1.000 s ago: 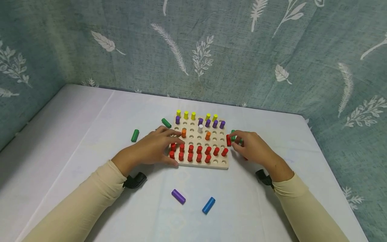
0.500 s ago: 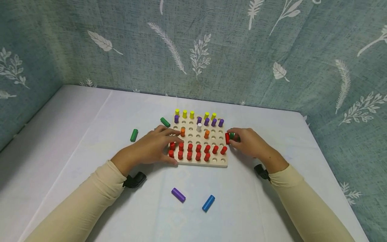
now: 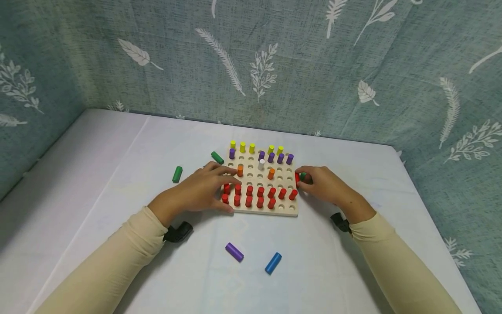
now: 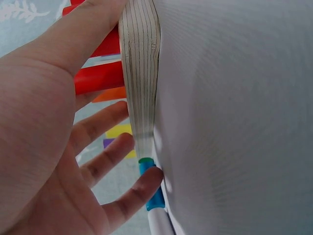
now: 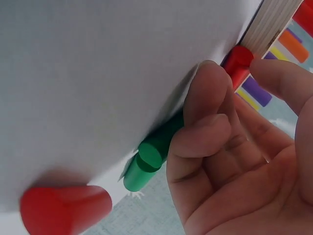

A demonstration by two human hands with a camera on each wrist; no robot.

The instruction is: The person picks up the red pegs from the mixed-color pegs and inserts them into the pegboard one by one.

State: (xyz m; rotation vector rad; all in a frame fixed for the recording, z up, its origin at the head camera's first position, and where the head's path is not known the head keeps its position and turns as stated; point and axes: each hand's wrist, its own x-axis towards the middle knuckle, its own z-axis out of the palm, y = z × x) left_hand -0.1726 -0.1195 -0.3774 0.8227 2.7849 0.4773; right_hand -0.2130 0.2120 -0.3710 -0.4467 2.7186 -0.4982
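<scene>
A wooden pegboard (image 3: pixel 287 213) bears two near rows of red pegs (image 3: pixel 260 202) plus yellow, purple, orange and white ones. My left hand (image 3: pixel 204 187) rests at the board's left side with its fingers spread and loosely bent over the edge; the thumb lies by the near left corner. Beside the board's right edge, my right hand (image 3: pixel 324 185) pinches a loose red peg (image 5: pixel 239 58) between thumb and index finger. The other right fingers are curled. A green peg (image 5: pixel 166 137) lies just by them, partly hidden.
Loose green pegs (image 3: pixel 177 174) lie left of the board. A purple peg (image 3: pixel 234 252) and a blue peg (image 3: pixel 273 263) lie in front. Another blue peg (image 4: pixel 155 198) is by my left little finger. A red peg (image 5: pixel 66 208) lies near my right wrist.
My right hand has moved slightly left and its thumb and index finger have come round the loose red peg. The left hand has stayed in place at the board.
</scene>
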